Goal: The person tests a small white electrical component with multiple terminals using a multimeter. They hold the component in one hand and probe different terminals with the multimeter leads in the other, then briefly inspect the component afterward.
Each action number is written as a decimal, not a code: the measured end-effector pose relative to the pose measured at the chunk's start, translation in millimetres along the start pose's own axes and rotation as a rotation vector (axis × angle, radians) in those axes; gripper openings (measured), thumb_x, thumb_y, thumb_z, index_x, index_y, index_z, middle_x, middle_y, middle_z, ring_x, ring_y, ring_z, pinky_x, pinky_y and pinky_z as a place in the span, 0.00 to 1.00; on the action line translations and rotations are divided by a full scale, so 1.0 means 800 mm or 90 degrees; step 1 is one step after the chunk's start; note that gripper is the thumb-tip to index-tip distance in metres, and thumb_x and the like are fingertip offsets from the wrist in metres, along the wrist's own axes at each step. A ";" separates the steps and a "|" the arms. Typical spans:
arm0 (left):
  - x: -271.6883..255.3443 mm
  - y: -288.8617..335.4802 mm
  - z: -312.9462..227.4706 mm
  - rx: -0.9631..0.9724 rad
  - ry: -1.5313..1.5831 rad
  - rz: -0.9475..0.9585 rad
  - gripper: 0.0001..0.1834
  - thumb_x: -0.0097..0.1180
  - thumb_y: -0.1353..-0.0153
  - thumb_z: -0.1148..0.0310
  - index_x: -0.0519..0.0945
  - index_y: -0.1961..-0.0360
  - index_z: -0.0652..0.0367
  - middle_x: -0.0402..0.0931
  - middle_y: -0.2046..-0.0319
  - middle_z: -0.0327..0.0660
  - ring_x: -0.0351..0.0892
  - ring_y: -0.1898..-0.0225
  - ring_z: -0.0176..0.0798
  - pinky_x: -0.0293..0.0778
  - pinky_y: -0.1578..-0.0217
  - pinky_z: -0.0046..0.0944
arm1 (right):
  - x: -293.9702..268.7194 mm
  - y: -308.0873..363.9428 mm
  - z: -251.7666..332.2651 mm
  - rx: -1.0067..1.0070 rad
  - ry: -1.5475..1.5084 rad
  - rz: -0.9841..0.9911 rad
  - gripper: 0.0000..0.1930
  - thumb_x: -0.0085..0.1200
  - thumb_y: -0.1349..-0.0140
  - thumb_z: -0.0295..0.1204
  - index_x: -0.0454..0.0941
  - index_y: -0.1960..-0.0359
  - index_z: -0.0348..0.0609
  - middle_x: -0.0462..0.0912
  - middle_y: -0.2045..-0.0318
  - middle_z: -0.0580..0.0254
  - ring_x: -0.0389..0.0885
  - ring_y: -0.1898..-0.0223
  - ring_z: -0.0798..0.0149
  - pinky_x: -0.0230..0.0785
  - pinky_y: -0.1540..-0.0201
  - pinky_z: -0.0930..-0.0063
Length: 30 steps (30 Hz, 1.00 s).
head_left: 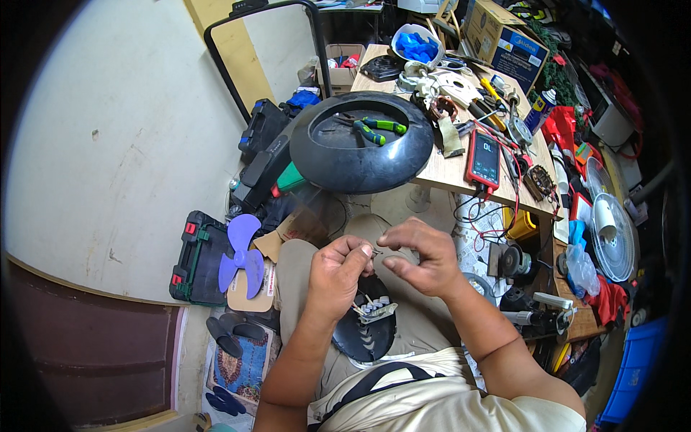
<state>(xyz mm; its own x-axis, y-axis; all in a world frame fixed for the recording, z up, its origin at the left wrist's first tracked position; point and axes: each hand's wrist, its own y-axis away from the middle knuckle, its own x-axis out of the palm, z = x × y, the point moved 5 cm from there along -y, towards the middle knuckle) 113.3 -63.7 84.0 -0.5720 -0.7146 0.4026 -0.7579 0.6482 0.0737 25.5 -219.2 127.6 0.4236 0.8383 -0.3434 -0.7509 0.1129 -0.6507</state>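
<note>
My left hand (340, 268) is closed in a pinch above my lap, and a tiny dark piece, too small to name, shows at its fingertips. Close by on the right, my right hand (423, 258) has its thumb and forefinger apart, with nothing visible between them. Below both hands, a black oval plastic housing (368, 343) rests on my lap. A switch unit with a row of white push buttons (376, 307) lies on that housing, partly hidden by my left wrist.
A large black rounded base (360, 173) overhangs the table edge, holding green-handled pliers (379, 129). On the wooden table (440, 173) lie a red multimeter (484, 158), cables and motor parts. A purple fan blade (241, 258) leans by a tool case (198, 259) at left.
</note>
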 end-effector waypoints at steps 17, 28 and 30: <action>-0.001 0.005 0.016 -0.112 0.091 0.070 0.08 0.59 0.26 0.68 0.84 0.60 0.61 0.79 0.71 0.36 0.77 0.71 0.29 0.77 0.65 0.35 | 0.007 0.000 0.000 0.018 -0.028 0.012 0.05 0.71 0.40 0.23 0.89 0.63 0.41 0.88 0.67 0.59 0.84 0.66 0.59 0.73 0.59 0.66; 0.005 0.015 -0.003 0.244 -0.165 -0.029 0.08 0.68 0.29 0.77 0.85 0.53 0.67 0.83 0.60 0.37 0.80 0.63 0.26 0.76 0.59 0.28 | 0.028 0.030 -0.042 0.371 -0.441 -0.079 0.09 0.68 0.33 0.29 0.83 0.65 0.35 0.83 0.64 0.57 0.81 0.62 0.66 0.76 0.57 0.69; 0.005 0.015 -0.003 0.247 -0.126 -0.027 0.07 0.67 0.29 0.76 0.85 0.53 0.67 0.84 0.61 0.38 0.81 0.63 0.27 0.77 0.59 0.29 | 0.032 0.032 -0.041 0.403 -0.515 -0.079 0.09 0.68 0.32 0.29 0.84 0.62 0.35 0.83 0.61 0.57 0.82 0.61 0.65 0.76 0.56 0.68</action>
<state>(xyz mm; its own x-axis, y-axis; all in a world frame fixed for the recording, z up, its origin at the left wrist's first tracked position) 102.7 -58.2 88.9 -0.5583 -0.7996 0.2213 -0.8222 0.4976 -0.2764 34.2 -212.3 79.9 0.2244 0.8830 0.4122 -0.9534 0.2865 -0.0947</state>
